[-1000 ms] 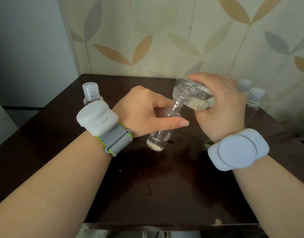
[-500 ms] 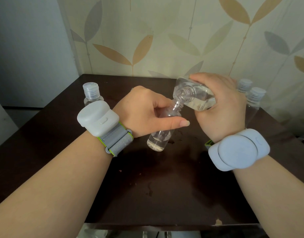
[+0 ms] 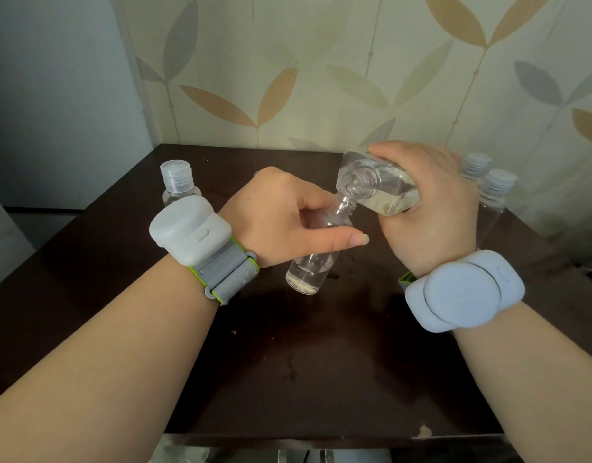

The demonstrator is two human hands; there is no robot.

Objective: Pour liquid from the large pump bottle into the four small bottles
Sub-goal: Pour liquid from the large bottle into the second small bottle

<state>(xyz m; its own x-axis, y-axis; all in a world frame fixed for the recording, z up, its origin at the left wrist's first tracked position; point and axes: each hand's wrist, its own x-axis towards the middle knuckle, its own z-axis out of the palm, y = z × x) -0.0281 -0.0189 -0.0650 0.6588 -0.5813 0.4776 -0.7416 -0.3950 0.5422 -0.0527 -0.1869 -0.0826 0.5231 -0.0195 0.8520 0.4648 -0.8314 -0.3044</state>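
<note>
1. I count four small bottles: one open bottle (image 3: 316,252) in hand, three capped ones standing on the table (image 3: 304,362) — one (image 3: 176,183) at ten o'clock, two (image 3: 488,195) at two o'clock.
2. One large bottle (image 3: 378,188), uncapped, is tipped, its mouth touching the open bottle's neck.
3. My left hand (image 3: 288,218) pinches the open bottle, tilted above the table.
4. My right hand (image 3: 431,208) wraps the large bottle at one o'clock.
</note>
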